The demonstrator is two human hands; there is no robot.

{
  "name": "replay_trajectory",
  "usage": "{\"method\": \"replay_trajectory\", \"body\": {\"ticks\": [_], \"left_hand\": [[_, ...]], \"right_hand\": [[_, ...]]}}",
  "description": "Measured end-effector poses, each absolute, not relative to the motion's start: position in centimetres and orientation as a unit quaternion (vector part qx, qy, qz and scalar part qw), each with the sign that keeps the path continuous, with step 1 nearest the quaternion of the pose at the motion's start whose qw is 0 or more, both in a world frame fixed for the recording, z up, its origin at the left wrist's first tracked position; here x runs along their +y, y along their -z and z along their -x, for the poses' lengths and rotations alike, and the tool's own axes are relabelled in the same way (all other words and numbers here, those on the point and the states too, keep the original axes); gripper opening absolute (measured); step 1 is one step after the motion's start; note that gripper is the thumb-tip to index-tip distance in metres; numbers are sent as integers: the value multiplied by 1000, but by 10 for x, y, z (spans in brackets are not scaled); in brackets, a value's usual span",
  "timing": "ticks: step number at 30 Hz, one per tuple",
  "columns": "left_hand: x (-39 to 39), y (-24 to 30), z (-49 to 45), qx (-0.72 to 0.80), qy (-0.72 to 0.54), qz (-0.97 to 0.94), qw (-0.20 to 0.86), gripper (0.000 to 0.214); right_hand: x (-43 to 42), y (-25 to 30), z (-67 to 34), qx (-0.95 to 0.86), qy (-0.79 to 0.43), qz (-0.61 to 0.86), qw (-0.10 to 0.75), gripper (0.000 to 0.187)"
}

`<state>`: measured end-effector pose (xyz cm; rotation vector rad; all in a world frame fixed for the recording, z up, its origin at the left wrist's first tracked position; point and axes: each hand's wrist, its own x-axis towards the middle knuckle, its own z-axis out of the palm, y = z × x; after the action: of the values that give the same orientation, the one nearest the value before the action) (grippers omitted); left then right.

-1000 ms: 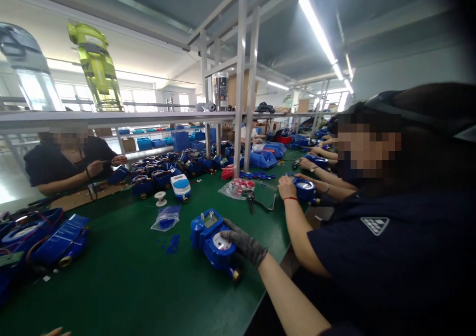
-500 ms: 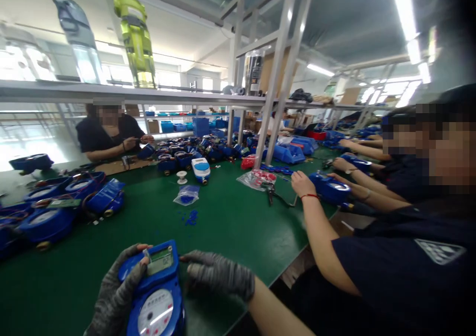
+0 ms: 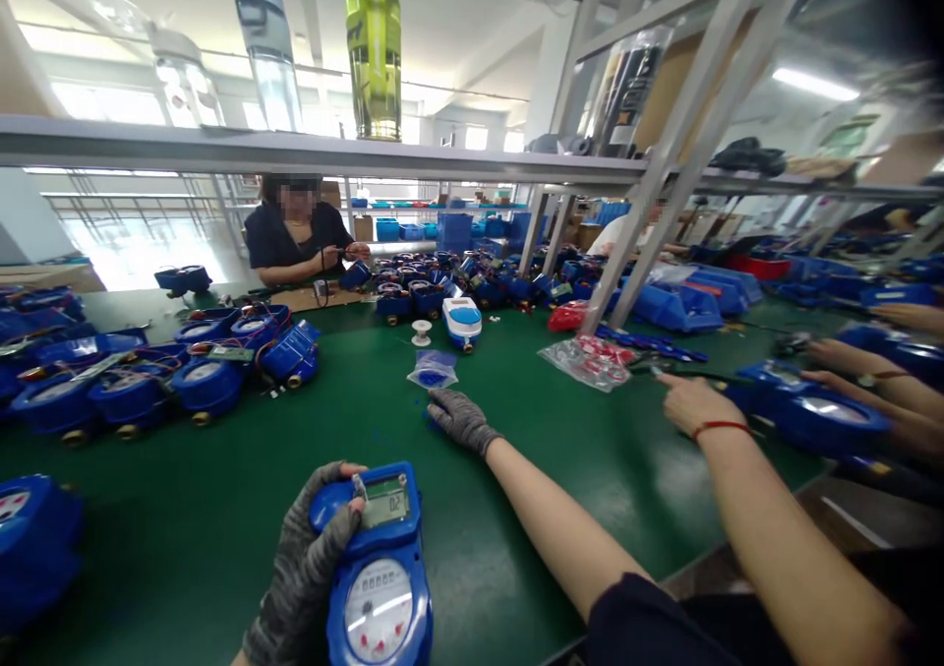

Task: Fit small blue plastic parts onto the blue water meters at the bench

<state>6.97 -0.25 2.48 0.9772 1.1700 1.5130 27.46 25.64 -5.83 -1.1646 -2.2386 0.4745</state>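
My left hand [image 3: 317, 538] wears a grey fingerless glove and is closed around the side of a blue water meter [image 3: 380, 558]. The meter has a small LCD screen above a round white dial, with my thumb beside the screen. My right hand [image 3: 463, 420], gloved the same way, reaches forward over the green table. Its fingers are stretched out above small blue parts [image 3: 434, 424], which it partly hides. Just beyond the fingertips lies a clear bag of blue pieces [image 3: 432, 369].
A white spool [image 3: 421, 333] and a white-and-blue meter [image 3: 462, 324] stand farther back. Several blue meters [image 3: 206, 386] crowd the left. At right are a bag of red parts [image 3: 594, 361], a co-worker's hand [image 3: 700, 405] and a metal shelf post [image 3: 649, 223].
My right hand has moved forward from beside the meter to the small blue parts. My left hand still holds the meter. The view has swung to the right.
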Motion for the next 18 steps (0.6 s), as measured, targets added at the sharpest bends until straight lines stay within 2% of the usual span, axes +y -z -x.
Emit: {"method": "replay_trajectory", "body": {"ticks": [5, 10, 15, 18], "left_hand": [[0, -25, -69, 478, -616, -400, 482, 43], [3, -28, -71, 481, -626, -391, 473, 45], [0, -29, -70, 481, -627, -402, 461, 43], [-1, -28, -70, 481, -623, -409, 461, 41]], "right_hand": [[264, 59, -255, -878, -179, 355, 268, 36], [239, 60, -279, -880, -199, 328, 279, 36], [214, 56, -318, -825, -244, 355, 366, 32], [202, 60, -329, -813, -216, 402, 361, 27]]}}
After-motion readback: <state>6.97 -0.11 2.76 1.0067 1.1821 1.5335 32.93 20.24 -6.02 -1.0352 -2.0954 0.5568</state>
